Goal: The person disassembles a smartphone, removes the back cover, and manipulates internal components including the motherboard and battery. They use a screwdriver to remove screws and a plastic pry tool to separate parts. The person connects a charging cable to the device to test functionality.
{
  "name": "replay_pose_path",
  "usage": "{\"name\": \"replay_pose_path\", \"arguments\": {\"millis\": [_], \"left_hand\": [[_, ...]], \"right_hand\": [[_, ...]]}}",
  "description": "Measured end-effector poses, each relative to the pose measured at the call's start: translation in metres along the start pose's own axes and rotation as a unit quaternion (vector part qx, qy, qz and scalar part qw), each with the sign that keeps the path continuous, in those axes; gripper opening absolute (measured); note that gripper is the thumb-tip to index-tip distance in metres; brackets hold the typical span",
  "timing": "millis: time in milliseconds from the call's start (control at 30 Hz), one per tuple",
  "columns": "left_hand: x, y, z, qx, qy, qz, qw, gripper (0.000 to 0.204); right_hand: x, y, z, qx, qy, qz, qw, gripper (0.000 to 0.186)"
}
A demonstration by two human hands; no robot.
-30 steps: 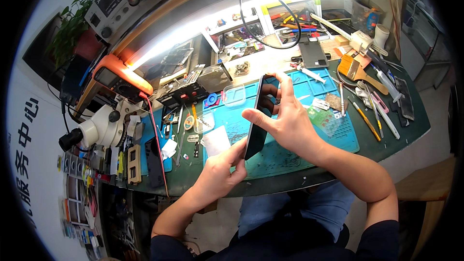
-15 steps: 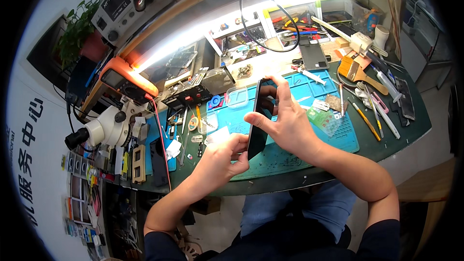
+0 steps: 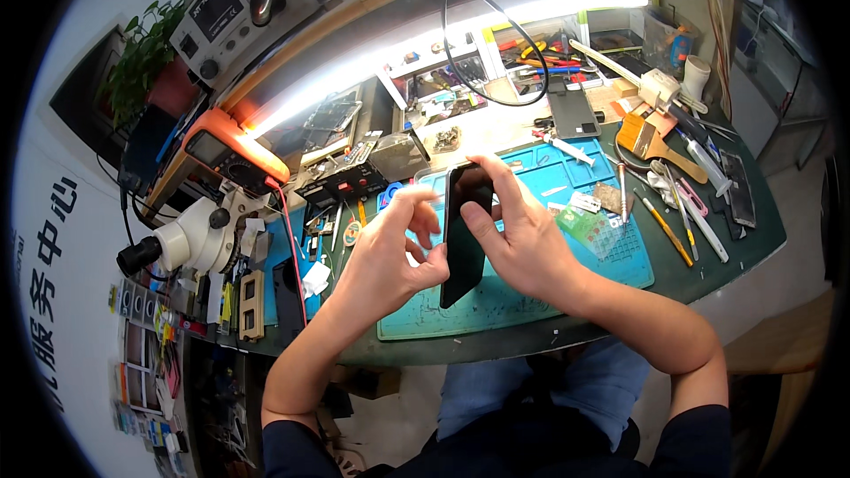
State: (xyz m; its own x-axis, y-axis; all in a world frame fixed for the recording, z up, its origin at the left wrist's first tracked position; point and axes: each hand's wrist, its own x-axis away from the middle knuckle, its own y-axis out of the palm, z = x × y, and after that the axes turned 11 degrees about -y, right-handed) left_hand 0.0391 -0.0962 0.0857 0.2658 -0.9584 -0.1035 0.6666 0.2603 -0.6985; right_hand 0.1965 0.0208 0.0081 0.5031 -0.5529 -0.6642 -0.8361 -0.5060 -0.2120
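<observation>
A dark smartphone [image 3: 467,270] with a glossy black face is held up on edge, tilted, above the blue work mat [image 3: 425,320]. My right hand [image 3: 531,252] grips it from the right, thumb on the glossy face and forefinger over the top end; the other fingers are partly hidden behind it. At the phone's left edge is my left hand [image 3: 385,252], its fingers bent and apart. Its thumb tip is close to that edge, and I cannot tell whether they touch. The forefinger is slightly blurred.
A syringe [image 3: 567,150], a wide brush [image 3: 660,149] and pens lie to the right. On the left stand an orange multimeter [image 3: 232,152] and a white microscope [image 3: 190,235]. A black cable [image 3: 450,53] hangs over the back of the bench.
My left hand has come off the phone's lower left edge, moved up and spread its fingers. The phone and right hand have shifted slightly down and left; my right thumb now lies on the glossy face.
</observation>
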Motion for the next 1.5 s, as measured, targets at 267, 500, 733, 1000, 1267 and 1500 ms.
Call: {"name": "replay_pose_path", "arguments": {"millis": [267, 500, 733, 1000, 1267, 1500], "left_hand": [[-0.017, -0.005, 0.007, 0.067, 0.012, -0.041, 0.997, 0.072], [-0.028, -0.012, 0.008, 0.045, 0.016, -0.008, 0.999, 0.046], [-0.043, -0.009, 0.015, 0.011, 0.065, 0.022, 0.998, 0.022], [0.029, 0.007, -0.037, 0.085, -0.025, -0.086, 0.992, 0.038], [0.052, 0.025, -0.048, 0.080, 0.015, -0.035, 0.996, 0.043], [0.046, 0.030, -0.036, 0.006, 0.009, 0.016, 1.000, 0.033]], "right_hand": [[0.000, -0.004, -0.004, -0.027, 0.002, -0.042, 0.999, 0.070], [-0.001, -0.007, -0.013, 0.045, -0.028, -0.097, 0.994, 0.091], [-0.001, -0.006, -0.014, 0.039, -0.007, -0.086, 0.996, 0.097], [-0.006, -0.009, 0.000, -0.079, 0.091, -0.055, 0.991, 0.096], [-0.008, -0.007, -0.004, -0.082, 0.100, -0.057, 0.990, 0.096], [-0.009, -0.009, -0.007, -0.065, 0.102, -0.080, 0.989, 0.101]]}}
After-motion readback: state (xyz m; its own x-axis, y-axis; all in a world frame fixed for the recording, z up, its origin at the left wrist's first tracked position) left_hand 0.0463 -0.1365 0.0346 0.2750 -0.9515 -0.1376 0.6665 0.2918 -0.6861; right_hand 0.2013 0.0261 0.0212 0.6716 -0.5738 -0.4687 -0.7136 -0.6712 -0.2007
